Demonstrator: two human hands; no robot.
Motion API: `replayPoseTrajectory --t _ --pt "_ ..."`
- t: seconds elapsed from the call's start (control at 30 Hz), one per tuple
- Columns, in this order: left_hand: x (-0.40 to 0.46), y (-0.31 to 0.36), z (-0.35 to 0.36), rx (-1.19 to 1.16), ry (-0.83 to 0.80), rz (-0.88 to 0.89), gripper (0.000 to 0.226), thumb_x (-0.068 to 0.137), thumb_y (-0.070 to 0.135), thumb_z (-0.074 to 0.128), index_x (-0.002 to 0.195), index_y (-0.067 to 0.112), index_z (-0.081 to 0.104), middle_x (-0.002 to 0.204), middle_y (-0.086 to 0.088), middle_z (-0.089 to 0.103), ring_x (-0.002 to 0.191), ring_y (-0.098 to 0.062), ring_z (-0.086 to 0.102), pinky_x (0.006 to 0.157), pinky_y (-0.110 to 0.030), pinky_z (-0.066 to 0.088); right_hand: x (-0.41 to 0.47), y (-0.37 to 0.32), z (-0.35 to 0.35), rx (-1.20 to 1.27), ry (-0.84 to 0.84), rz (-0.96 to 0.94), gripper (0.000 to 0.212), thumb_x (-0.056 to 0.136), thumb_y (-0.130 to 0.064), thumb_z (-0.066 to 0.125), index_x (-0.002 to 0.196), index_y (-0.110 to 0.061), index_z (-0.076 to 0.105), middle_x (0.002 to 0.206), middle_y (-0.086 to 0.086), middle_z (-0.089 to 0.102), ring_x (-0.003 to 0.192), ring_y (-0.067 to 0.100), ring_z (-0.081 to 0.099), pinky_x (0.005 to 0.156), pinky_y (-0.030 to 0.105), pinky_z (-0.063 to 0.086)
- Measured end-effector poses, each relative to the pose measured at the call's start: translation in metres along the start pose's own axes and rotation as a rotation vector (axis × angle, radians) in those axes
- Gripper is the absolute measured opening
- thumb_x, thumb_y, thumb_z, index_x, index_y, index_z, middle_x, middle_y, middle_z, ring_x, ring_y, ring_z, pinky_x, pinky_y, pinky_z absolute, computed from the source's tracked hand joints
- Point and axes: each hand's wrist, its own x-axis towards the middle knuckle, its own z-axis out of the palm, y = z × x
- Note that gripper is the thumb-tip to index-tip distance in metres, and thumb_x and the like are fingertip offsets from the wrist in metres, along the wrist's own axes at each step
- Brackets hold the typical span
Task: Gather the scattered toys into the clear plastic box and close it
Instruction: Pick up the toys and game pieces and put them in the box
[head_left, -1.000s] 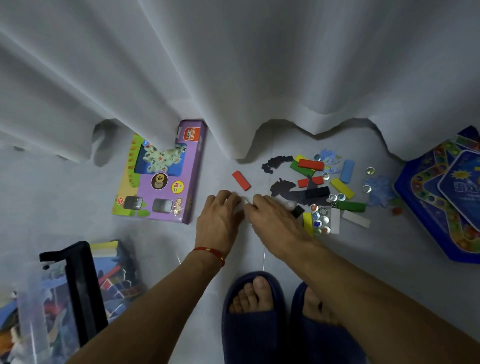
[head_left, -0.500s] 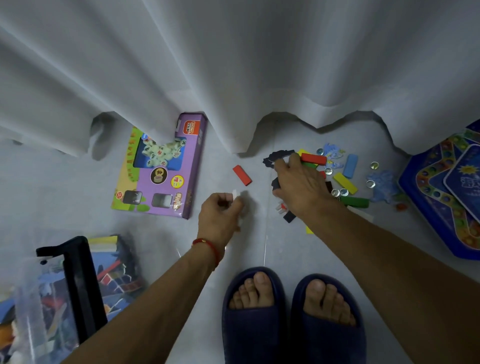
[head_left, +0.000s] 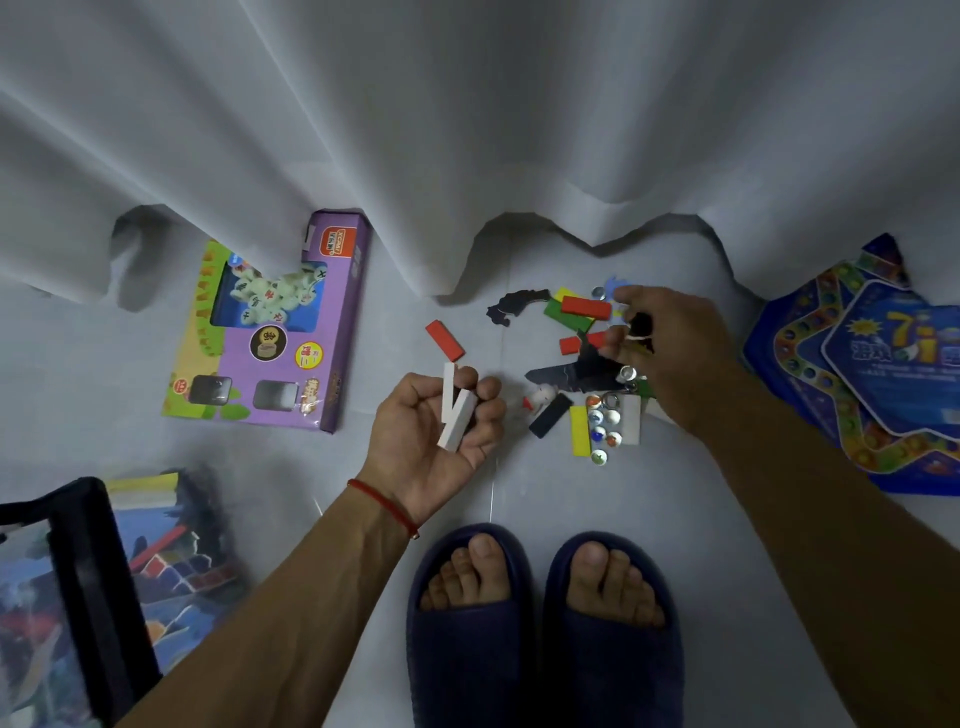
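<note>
My left hand (head_left: 434, 434) is turned palm up and holds two white blocks (head_left: 453, 410) in its curled fingers. My right hand (head_left: 670, 353) hovers over the toy pile (head_left: 582, 374) and pinches a small black piece (head_left: 640, 325). The pile has red, green, yellow, black and white blocks, dark cut-out shapes and several glass marbles (head_left: 602, 423). A lone red block (head_left: 444, 340) lies left of the pile. The clear plastic box (head_left: 156, 551) with a black rim stands at the lower left, part full of toys.
A purple game box (head_left: 291, 358) lies on the floor to the left, partly under the white curtain (head_left: 467, 130). A blue star-shaped game board (head_left: 872, 374) lies at the right. My two feet in dark slippers (head_left: 540, 623) stand at the bottom middle.
My left hand turned palm up and now shows two white blocks. My right hand moved right over the pile and lifted with a black piece in its fingers.
</note>
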Motion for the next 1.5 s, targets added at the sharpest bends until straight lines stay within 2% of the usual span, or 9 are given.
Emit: replayPoseTrajectory --t 0.1,0.27,0.4,0.8,1.0,1.1,1.27,1.4,1.5 --pt "0.001 -0.004 0.002 0.11 0.007 -0.012 0.026 0.088 0.024 0.032 0.08 0.011 0.052 0.08 -0.009 0.051 0.066 -0.019 0.045 0.048 -0.023 0.036 -0.007 0.01 -0.025 0.143 -0.022 0.157 0.017 0.096 -0.004 0.051 0.1 -0.007 0.068 0.085 0.01 0.064 0.069 0.015 0.065 0.07 0.025 0.056" --pt "0.005 -0.007 0.007 0.344 0.066 -0.025 0.028 0.092 0.032 0.036 0.073 0.014 0.047 0.073 -0.007 0.046 0.056 -0.018 0.04 0.039 -0.022 0.03 -0.007 0.034 -0.017 -0.665 -0.096 -0.317 0.019 0.095 -0.018 0.059 0.11 -0.009 0.067 0.091 0.006 0.065 0.084 0.017 0.06 0.076 0.034 0.053" --pt "0.003 -0.01 0.007 0.398 0.09 -0.026 0.029 0.093 0.033 0.037 0.072 0.015 0.047 0.071 -0.006 0.045 0.055 -0.017 0.037 0.038 -0.021 0.027 -0.002 0.044 0.002 -0.996 -0.109 -0.339 0.05 0.083 -0.04 0.074 0.121 -0.015 0.054 0.112 0.008 0.05 0.093 0.024 0.059 0.08 0.04 0.054" --pt "0.006 -0.019 0.003 0.428 0.124 -0.039 0.03 0.093 0.033 0.037 0.07 0.014 0.047 0.071 -0.006 0.046 0.055 -0.018 0.038 0.046 -0.026 0.014 0.014 0.03 0.009 -1.181 -0.137 -0.363 0.057 0.078 -0.047 0.077 0.117 -0.012 0.055 0.123 0.011 0.044 0.096 0.028 0.06 0.083 0.041 0.054" --pt "0.005 -0.022 0.005 0.456 0.141 -0.031 0.03 0.094 0.032 0.037 0.076 0.014 0.052 0.075 -0.007 0.051 0.058 -0.018 0.041 0.048 -0.027 0.021 0.018 0.026 0.011 -1.193 -0.18 -0.443 0.046 0.077 -0.04 0.078 0.107 -0.018 0.052 0.094 0.003 0.067 0.082 0.023 0.063 0.065 0.03 0.042" --pt "0.004 -0.026 0.007 0.47 0.137 0.005 0.036 0.096 0.027 0.037 0.083 0.009 0.065 0.078 -0.01 0.054 0.06 -0.02 0.045 0.046 -0.027 0.032 0.016 0.025 0.008 -1.003 -0.197 -0.402 0.041 0.078 -0.036 0.078 0.107 -0.021 0.054 0.086 -0.004 0.067 0.081 0.019 0.064 0.067 0.031 0.048" --pt "0.0 -0.04 0.008 0.885 0.199 0.144 0.028 0.103 0.01 0.039 0.108 0.002 0.065 0.08 -0.012 0.064 0.057 -0.019 0.051 0.043 -0.025 0.037 -0.011 0.018 -0.014 -0.414 -0.158 -0.241 0.016 0.091 -0.028 0.066 0.094 -0.012 0.069 0.076 -0.005 0.065 0.07 0.005 0.061 0.063 0.022 0.053" --pt "0.006 -0.06 -0.001 1.723 0.131 0.426 0.015 0.096 0.025 0.054 0.094 0.021 0.069 0.081 0.006 0.066 0.071 -0.011 0.059 0.065 -0.026 0.049 -0.047 0.029 -0.039 -0.046 -0.216 0.018 0.02 0.098 -0.023 0.057 0.099 -0.003 0.062 0.069 0.013 0.055 0.051 0.011 0.044 0.044 0.02 0.034" --pt "0.016 -0.079 -0.001 2.065 -0.062 0.69 0.018 0.093 0.033 0.056 0.101 0.024 0.07 0.095 0.002 0.069 0.085 -0.019 0.064 0.069 -0.036 0.054 -0.067 0.045 -0.049 -0.024 -0.169 0.06 0.02 0.098 -0.025 0.058 0.099 -0.006 0.063 0.068 0.011 0.054 0.053 0.012 0.043 0.045 0.021 0.034"
